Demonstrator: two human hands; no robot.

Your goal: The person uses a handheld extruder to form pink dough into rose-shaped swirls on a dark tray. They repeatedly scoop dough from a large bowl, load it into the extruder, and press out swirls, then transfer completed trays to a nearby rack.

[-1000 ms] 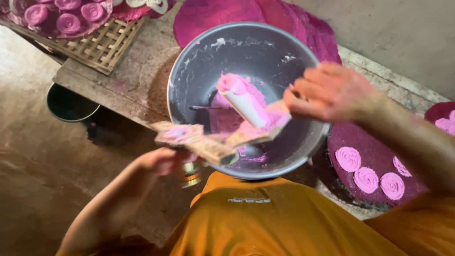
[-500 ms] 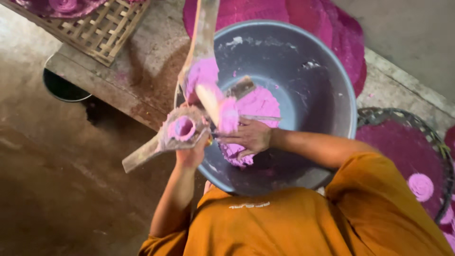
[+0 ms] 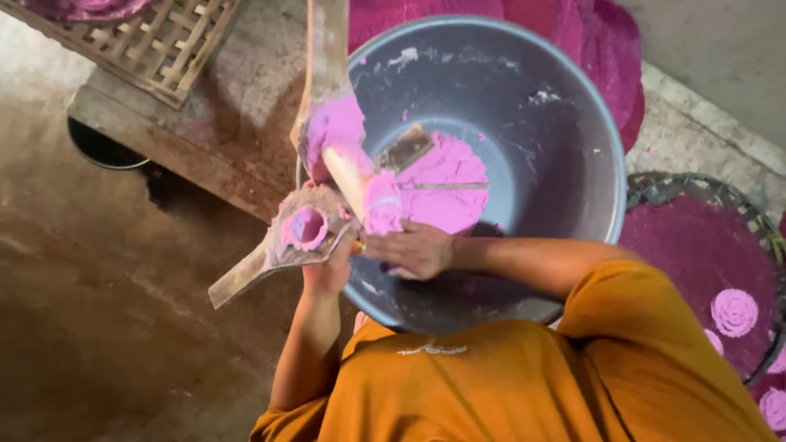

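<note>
Hands: both at the near rim of the basin, over its left side, close together
Left hand (image 3: 327, 274): comes up from below, fingers closed under a wooden mold (image 3: 304, 229); mostly hidden by it, grip looks firm
Right hand (image 3: 413, 250): reaches in from the right, fingers curled around the lower end of a pale stick (image 3: 348, 180); thumb side smeared pink
Wooden mold: flat paddle shape with a round hole packed with pink paste, handle sticking out down-left, held tilted just outside the basin's left rim
Pink paste (image 3: 446, 184): main lump sits on the basin floor, left of centre; more is caked on the stick and on a long wooden board (image 3: 323, 74) that runs up past the top edge
Handling, paste: looks soft, wet and sticky, would smear and sag rather than lift clean; best scooped or pressed, not pinched
Handling, mold: stiff and light by the look, slick where coated; bare handle end is the clean place to grip
Basin (image 3: 565, 106): big grey metal bowl, inside streaked with dried paste
Around: woven bamboo tray (image 3: 164, 41) top left, round tray (image 3: 696, 262) with pink rosettes at right, magenta mats (image 3: 589, 33) behind the basin
</note>
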